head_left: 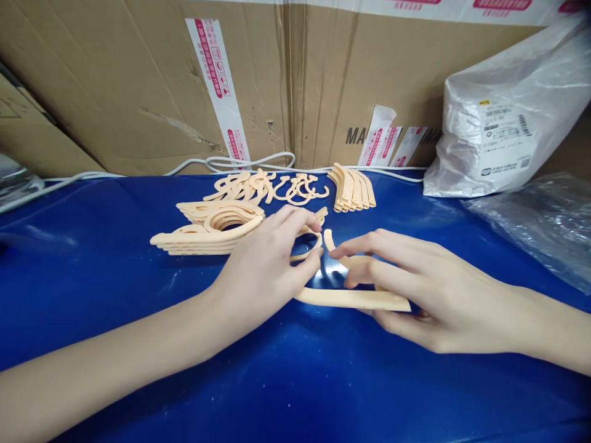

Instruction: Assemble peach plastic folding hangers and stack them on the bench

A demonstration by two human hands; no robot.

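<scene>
Between my hands is a beige plastic hanger part (353,299), its long bar running toward my right palm. My left hand (265,258) is closed, thumb and forefinger pinching the curved loop (305,254) of a beige plastic piece. My right hand (415,283) curls around the hanger part, fingers above the bar and thumb below. A slim curved end (329,239) shows by my right fingertips. Whether these beige parts are joined is hidden by the fingers. Left of my left hand lies a stack of beige hanger pieces (198,245) with rounded openings.
Behind the hands lie loose beige hooks (300,195), small curved pieces (244,186) and a row of curved tubes (353,187). A white cable (184,165) runs along cardboard boxes (152,80). At right are a labelled plastic bag (498,123) and clear wrap (545,215) on the blue surface (286,381).
</scene>
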